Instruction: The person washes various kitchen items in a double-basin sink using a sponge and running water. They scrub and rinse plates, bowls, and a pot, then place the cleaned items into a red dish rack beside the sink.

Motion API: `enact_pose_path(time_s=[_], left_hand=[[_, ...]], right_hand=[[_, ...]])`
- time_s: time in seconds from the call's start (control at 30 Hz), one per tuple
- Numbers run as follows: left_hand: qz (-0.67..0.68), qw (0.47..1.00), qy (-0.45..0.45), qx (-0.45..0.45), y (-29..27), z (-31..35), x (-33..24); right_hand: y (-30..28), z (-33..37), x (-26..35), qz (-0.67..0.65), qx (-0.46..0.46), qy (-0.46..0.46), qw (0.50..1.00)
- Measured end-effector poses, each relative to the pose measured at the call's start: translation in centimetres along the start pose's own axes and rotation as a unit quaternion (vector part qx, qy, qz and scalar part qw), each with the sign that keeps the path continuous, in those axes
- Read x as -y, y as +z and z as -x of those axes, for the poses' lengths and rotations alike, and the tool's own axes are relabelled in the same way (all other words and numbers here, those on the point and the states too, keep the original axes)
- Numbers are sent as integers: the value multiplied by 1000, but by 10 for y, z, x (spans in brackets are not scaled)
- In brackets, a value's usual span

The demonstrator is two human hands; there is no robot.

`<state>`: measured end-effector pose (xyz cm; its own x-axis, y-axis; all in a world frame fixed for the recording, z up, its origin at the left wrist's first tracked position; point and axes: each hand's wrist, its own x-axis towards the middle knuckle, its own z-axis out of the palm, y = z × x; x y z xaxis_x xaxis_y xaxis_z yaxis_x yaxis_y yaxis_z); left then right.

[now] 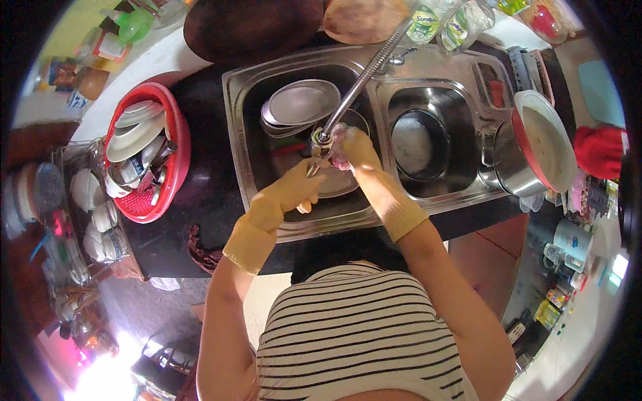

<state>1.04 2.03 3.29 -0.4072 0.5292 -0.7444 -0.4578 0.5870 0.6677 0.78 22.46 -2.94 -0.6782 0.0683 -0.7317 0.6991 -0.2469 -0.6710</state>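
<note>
Both gloved hands, left hand (294, 190) and right hand (358, 150), reach forward, grips closed.

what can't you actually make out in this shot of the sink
- Head view: the item in the right hand is mostly hidden by the glove and faucet head.
- The thin metal piece in the left hand is too small to identify.
- Left basin floor: covered by plates and hands.
- Red basket contents: too small to sort.

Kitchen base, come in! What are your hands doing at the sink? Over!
Left hand gloved, gripping a metal utensil. Right hand gloved, scrubbing it with a pinkish scrubber under the faucet hose. Stacked plates behind, not blocking.
</note>
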Motion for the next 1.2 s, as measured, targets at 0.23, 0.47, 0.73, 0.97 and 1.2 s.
enact_pose_path(time_s=[0.23,0.47,0.73,0.97,1.2], left_hand=[[-5,998,-44,-53,13,-43,30],[-114,993,-29,8,3,10,-28],[-129,989,-39,58,-3,17,-40],[64,991,-98,67,1,-10,15],[209,972,-88,62,-5,-10,32]], right_hand=[[-10,-1,-73,-335,246,52,908],[-22,-22,-70,-289,400,39,869],[-11,-13,-59,-340,449,154,812],[7,2,-37,-292,253,154,909],[9,16,-52,-175,-28,-59,983]])
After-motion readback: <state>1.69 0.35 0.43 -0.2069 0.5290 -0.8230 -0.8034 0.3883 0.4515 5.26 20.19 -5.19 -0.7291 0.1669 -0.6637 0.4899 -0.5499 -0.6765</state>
